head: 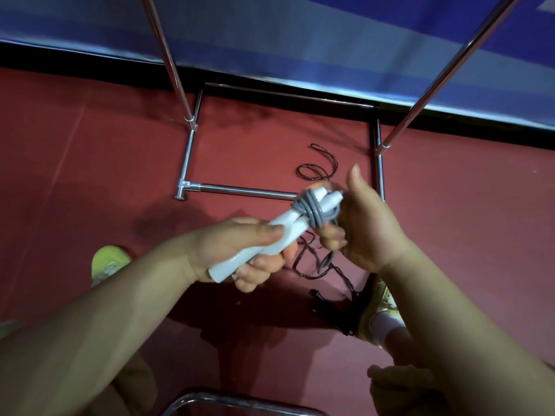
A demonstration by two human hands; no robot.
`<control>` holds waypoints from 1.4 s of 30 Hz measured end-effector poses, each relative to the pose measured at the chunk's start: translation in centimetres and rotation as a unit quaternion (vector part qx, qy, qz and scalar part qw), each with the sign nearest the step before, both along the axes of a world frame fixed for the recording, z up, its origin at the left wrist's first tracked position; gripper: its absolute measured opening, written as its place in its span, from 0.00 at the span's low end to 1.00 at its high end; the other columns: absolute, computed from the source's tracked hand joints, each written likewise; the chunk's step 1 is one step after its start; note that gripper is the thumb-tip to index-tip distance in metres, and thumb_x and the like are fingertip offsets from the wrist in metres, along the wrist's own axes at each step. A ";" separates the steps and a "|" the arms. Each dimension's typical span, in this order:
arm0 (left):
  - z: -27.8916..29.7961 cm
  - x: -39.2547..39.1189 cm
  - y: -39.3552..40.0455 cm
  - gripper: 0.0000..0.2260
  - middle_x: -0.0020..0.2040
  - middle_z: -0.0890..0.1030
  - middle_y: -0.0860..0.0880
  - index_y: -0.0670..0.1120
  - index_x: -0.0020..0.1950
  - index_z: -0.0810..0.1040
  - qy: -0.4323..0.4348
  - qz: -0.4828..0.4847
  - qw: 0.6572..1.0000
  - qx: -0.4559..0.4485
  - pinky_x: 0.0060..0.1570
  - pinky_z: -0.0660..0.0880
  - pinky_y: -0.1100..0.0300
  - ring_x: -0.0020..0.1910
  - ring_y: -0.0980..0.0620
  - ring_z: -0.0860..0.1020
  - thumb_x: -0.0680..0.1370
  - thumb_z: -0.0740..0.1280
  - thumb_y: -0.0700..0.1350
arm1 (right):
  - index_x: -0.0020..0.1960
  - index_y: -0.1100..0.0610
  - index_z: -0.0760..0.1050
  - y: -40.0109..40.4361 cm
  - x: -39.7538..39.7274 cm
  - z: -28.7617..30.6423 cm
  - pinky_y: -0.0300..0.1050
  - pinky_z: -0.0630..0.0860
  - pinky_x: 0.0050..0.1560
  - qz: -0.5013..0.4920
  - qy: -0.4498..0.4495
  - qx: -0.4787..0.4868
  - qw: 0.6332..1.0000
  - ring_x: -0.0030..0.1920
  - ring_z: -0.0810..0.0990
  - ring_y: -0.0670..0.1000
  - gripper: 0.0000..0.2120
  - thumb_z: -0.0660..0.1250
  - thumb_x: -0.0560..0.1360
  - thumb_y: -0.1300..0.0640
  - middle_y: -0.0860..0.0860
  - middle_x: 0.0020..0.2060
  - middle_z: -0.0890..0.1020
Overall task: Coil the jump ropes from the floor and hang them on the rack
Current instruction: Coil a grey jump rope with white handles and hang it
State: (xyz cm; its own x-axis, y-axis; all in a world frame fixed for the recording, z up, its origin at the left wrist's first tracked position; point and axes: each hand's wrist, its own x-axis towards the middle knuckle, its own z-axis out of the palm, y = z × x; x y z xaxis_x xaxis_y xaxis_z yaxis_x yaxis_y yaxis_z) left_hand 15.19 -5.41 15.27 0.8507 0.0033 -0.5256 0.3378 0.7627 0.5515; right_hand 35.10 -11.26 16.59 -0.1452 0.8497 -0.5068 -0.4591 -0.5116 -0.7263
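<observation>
My left hand [240,250] grips the two white handles [288,229] of a jump rope, held side by side and pointing up to the right. Grey rope [312,210] is wound in several turns round the handles near their far ends. My right hand [360,232] sits at those ends, thumb up, its curled fingers pinching the grey rope below the wrap. A dark jump rope [319,163] lies loose on the red floor beyond and under my hands. The chrome rack's left upright [168,55] and right upright [444,73] rise in front of me.
The rack's base bars [240,190] lie on the red floor [90,145] ahead. A blue wall pad [300,31] runs behind. My yellow shoes [109,262] stand to either side. A chrome bar [228,400] curves at the bottom edge.
</observation>
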 end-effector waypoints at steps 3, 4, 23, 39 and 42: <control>0.4 0.4 0.3 0.23 0.28 0.68 0.52 0.47 0.40 0.80 -0.026 0.020 0.999 -0.009 0.22 0.65 0.67 0.21 0.59 0.64 0.58 0.79 0.62 | 0.51 0.49 0.79 -0.3 -0.1 -0.5 0.37 0.60 0.27 0.022 -0.120 0.107 0.987 0.26 0.63 0.45 0.28 0.64 0.66 0.28 0.51 0.28 0.66; 0.3 0.3 0.4 0.23 0.28 0.68 0.52 0.47 0.40 0.81 -0.034 0.024 0.999 -0.017 0.22 0.65 0.67 0.21 0.60 0.64 0.58 0.78 0.63 | 0.53 0.48 0.78 -0.4 -0.2 -0.6 0.38 0.61 0.28 0.017 -0.151 0.121 0.981 0.28 0.65 0.45 0.24 0.68 0.66 0.31 0.51 0.29 0.67; 0.7 1.4 -0.3 0.14 0.28 0.67 0.52 0.45 0.44 0.73 0.223 0.048 0.964 0.135 0.24 0.60 0.66 0.21 0.56 0.62 0.76 0.66 0.56 | 0.46 0.55 0.78 -1.1 -2.9 -1.3 0.42 0.75 0.35 0.135 -0.230 -0.092 0.959 0.33 0.81 0.50 0.29 0.43 0.82 0.41 0.49 0.35 0.83; 0.5 2.3 -0.8 0.16 0.38 0.72 0.54 0.51 0.38 0.64 0.327 -0.146 0.712 0.604 0.34 0.64 0.55 0.37 0.51 0.72 0.75 0.62 0.62 | 0.47 0.62 0.78 -0.6 -3.1 -1.9 0.37 0.69 0.25 0.049 -0.174 -0.147 0.972 0.25 0.75 0.48 0.22 0.61 0.78 0.43 0.54 0.30 0.80; 0.1 2.0 -0.8 0.16 0.39 0.74 0.52 0.51 0.40 0.66 0.319 -0.115 0.731 0.592 0.36 0.65 0.55 0.38 0.50 0.73 0.73 0.65 0.62 | 0.42 0.63 0.77 -0.5 -3.0 -1.8 0.40 0.68 0.27 0.040 -0.200 -0.091 0.975 0.24 0.74 0.48 0.19 0.61 0.79 0.48 0.54 0.27 0.78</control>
